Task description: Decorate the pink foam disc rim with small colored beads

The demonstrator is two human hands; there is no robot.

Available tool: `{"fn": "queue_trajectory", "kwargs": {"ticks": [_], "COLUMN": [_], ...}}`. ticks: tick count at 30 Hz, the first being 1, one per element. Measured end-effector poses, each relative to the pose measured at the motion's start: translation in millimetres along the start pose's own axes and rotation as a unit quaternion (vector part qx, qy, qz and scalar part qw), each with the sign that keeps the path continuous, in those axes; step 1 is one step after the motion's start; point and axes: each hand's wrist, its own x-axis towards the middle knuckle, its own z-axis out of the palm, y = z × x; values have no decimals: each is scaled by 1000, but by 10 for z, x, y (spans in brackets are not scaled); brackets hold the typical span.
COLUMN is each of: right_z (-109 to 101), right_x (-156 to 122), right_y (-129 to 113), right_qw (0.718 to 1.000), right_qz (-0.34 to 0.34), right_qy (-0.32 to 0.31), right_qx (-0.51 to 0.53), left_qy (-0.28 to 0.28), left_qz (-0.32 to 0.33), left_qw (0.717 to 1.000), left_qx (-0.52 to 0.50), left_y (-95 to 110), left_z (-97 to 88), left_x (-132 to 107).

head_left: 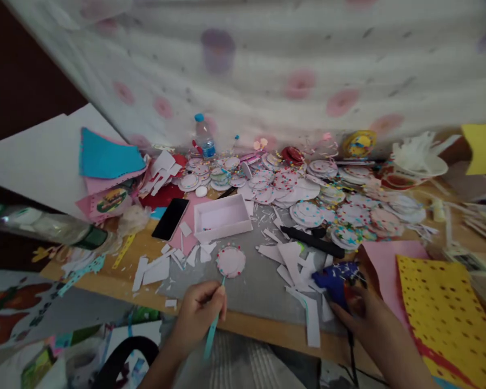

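Left hand (200,309) with a teal strip (211,336), right hand (366,320) at a blue corded tool (335,280).
The left grip pinches the strip, its tip at the near edge of a dotted disc (231,261) on the tabletop (253,323); the right grip curls around the tool. Beyond sit an open white box (222,233), heaped decorated discs (306,213), then a blue-capped bottle (204,138).

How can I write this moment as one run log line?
left hand: holds turquoise strip | right hand: holds blue tool | paper disc: on grey mat, near strip tip
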Motion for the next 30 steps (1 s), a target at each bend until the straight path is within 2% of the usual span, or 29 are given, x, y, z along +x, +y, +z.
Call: {"fn": "queue_trajectory", "kwargs": {"ticks": [2,4,7,9,11,13,15,18,20,25,28,30], "right_z": [-176,-357,-505,-479,-373,-229,-81,127,256,540,677,759], "right_x": [53,79,55,-5,-96,-214,-349,-547,-655,-807,-830,-835], "right_y": [-36,-172,-521,-787,-1040,-1267,-1463,-1683,-1772,-1868,-1885,-1864], "right_qw": [999,997,979,952,915,882,858,831,823,828,824,826], "right_qz": [-39,-75,-196,-296,-388,-450,-491,-541,-555,-544,-545,-538], "right_qy": [-13,-12,2,9,-3,-31,-47,-31,3,91,116,112], "right_qx": [4,22,48,76,113,137,142,127,117,101,105,128], "left_qy": [24,40,60,70,76,75,69,63,59,28,12,6], "left_qz": [-9,-17,-22,-27,-32,-35,-36,-30,-12,24,18,15], "left_qw": [1000,999,998,997,996,996,996,996,997,998,999,999], "left_qx": [-5,-7,-8,-14,-26,-38,-49,-60,-57,-44,-43,-41], "left_y": [21,44,89,122,150,158,135,40,-48,-250,-326,-367], "left_z": [42,88,152,180,193,195,189,173,154,68,25,15], "left_x": [-29,-64,-115,-144,-169,-191,-210,-240,-268,-329,-322,-304]}}
